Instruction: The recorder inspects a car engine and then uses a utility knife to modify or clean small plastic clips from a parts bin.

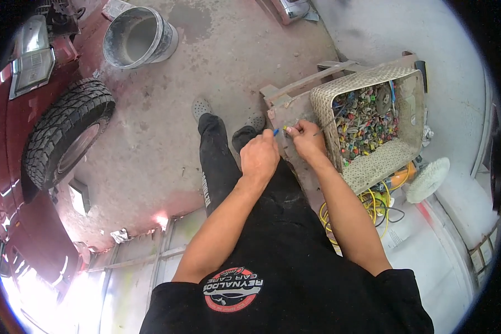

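Observation:
My left hand (260, 156) is closed, with a small blue piece (276, 132) sticking out of its fingertips. Just to the right, the thumb and fingers of my right hand (309, 143) pinch a small yellow piece (285, 128). Both pieces are too small to name. A thin dark rod (329, 121) lies between my right hand and the basket; whether I hold it cannot be made out. The beige woven plastic basket (376, 170) stands tilted beside my right hand, filled with many small coloured pieces (367, 119). Under my hands is a worn wooden surface (306, 170).
Yellow cable (324, 220) and a polisher with a white round pad (428, 180) lie right of my right forearm. At left are a dark red vehicle (44, 222) and its tyre (67, 128). A dirty bucket (170, 47) stands on the floor ahead.

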Action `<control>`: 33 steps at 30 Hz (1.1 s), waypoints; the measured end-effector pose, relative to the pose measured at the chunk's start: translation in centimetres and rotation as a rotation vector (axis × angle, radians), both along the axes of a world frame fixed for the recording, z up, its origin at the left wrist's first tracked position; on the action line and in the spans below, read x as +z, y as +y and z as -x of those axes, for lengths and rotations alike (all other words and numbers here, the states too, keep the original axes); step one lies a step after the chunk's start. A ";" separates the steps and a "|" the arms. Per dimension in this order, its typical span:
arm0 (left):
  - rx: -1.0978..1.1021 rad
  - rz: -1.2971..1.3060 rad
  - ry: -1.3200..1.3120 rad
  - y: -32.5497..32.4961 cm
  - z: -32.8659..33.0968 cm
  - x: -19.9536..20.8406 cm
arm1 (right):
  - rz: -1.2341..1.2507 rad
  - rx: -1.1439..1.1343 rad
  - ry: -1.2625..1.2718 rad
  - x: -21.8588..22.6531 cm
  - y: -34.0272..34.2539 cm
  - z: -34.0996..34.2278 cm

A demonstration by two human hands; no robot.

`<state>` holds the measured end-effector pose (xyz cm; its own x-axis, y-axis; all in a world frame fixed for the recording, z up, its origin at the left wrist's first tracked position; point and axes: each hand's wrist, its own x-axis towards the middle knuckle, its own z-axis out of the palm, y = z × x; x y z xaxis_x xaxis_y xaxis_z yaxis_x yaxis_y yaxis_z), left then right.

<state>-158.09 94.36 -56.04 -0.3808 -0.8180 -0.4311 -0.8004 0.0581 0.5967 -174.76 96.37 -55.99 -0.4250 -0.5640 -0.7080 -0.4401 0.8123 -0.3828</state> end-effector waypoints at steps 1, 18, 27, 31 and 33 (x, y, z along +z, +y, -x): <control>-0.001 -0.002 0.001 0.0 0.1 0.3 | 0.029 0.008 0.004 -0.1 0.3 0.0; 0.021 0.032 0.111 2.4 1.3 0.4 | 0.006 0.009 0.016 -0.7 0.6 0.3; 0.022 0.043 0.094 2.8 1.6 0.3 | 0.028 -0.029 -0.033 -1.3 0.8 0.4; 0.001 0.034 0.075 3.0 1.4 0.2 | 0.014 -0.017 -0.032 -1.3 0.8 0.5; -0.008 0.027 0.070 3.1 1.5 -0.1 | 0.015 -0.012 -0.030 -1.3 0.8 0.5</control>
<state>-159.60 97.47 -56.09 -0.4160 -0.8255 -0.3815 -0.7564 0.0812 0.6490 -175.27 97.12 -57.26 -0.4102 -0.5695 -0.7123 -0.4184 0.8115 -0.4079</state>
